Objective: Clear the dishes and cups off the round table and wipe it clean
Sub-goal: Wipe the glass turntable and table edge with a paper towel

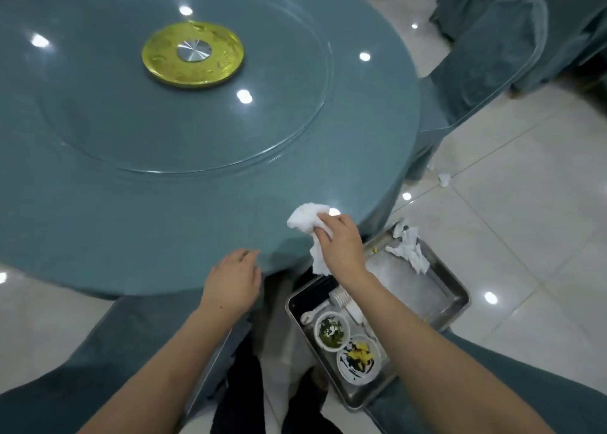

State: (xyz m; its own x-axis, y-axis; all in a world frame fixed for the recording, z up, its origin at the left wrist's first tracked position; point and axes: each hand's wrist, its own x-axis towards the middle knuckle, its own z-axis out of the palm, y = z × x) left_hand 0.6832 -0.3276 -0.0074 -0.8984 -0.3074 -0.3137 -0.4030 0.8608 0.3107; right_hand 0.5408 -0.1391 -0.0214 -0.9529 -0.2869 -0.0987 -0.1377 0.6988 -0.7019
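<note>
My left hand (231, 281) rests loose-fingered on the near rim of the round teal glass-topped table (131, 210), steadying me. My right hand (340, 241) pinches the crumpled white tissue (303, 220) near the table edge; I should press it flat, sweeping crumbs toward the steel tray of dirty dishes (437, 289) below

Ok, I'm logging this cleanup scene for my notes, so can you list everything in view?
round table: one, teal cloth under glass, fills upper left
glass turntable: one, clear, on the table
hub: one, gold with silver centre, middle of the turntable
tissue: one, white, at the table's near edge
metal tray: one, silver, below the table edge
bowls: two, white with food scraps, in the tray
crumpled napkins: a clump, white, tray's far end
chairs: several, teal covers, right
paper scrap: one, white, on the floor
left hand: resting on the table edge
right hand: gripping the tissue
</note>
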